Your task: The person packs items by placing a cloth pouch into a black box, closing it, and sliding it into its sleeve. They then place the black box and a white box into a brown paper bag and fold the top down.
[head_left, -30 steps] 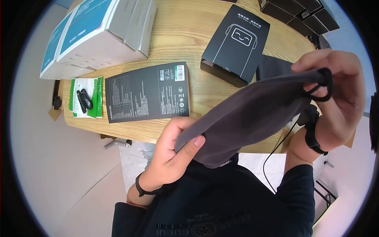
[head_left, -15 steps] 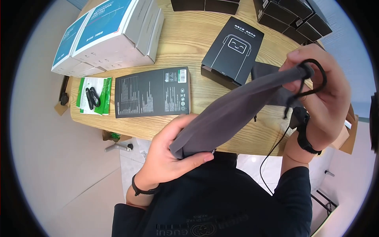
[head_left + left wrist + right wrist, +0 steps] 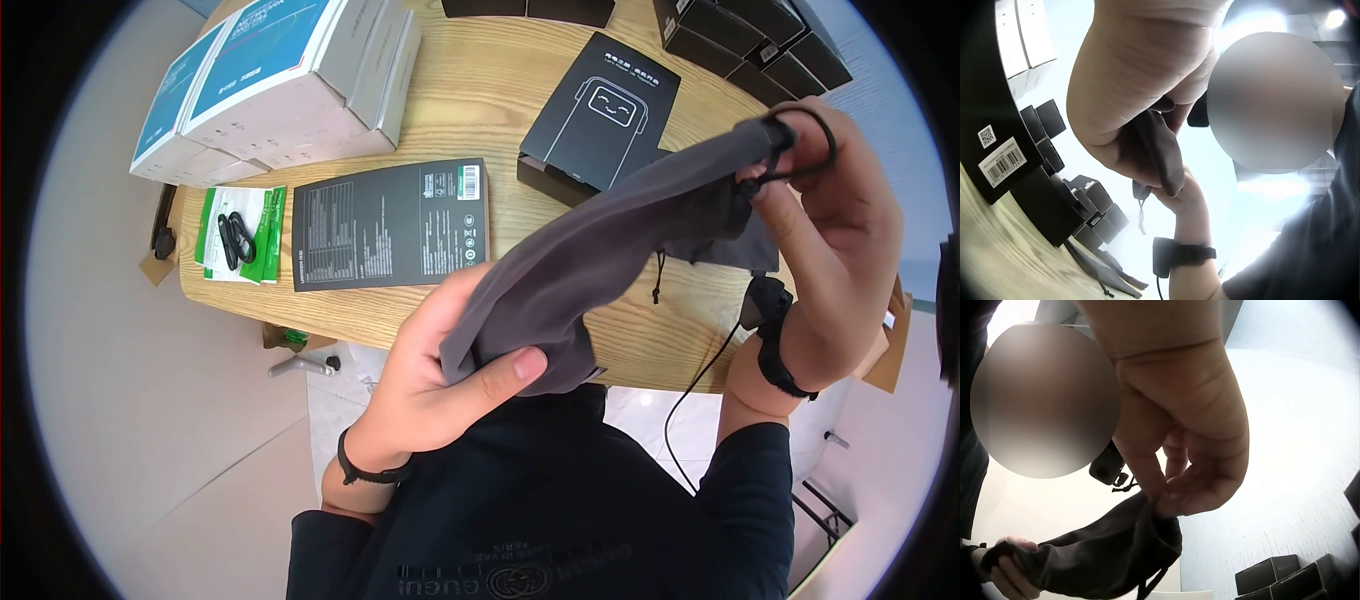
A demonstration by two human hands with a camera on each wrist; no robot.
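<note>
A dark grey cloth pouch [image 3: 590, 250] with a black drawstring hangs above the table's front edge, stretched between both hands. The left hand [image 3: 430, 370] grips its lower end, thumb on top. At the upper end, by the cord, the right hand [image 3: 840, 230] pinches the pouch's mouth between thumb and fingers. In the right wrist view the pouch [image 3: 1104, 550] droops from the right hand's fingertips [image 3: 1163, 506], its mouth partly showing. The left wrist view shows the left hand [image 3: 1141, 87] curled round the folded cloth [image 3: 1160, 147]. What the pouch contains is hidden.
Beyond the hands lie a black box with a smiling face [image 3: 600, 115] and a printed black box [image 3: 390, 225]. A second grey pouch [image 3: 735, 245] lies under the right hand. Left are a cable on green packets [image 3: 237, 240] and white-blue boxes [image 3: 290, 90]; black boxes [image 3: 750, 45] stand at the back.
The pouch has shifted and sagged, its lower part now more crumpled. The right hand has moved up and left overall, keeping hold near the drawstring. The left hand still grips the lower end.
</note>
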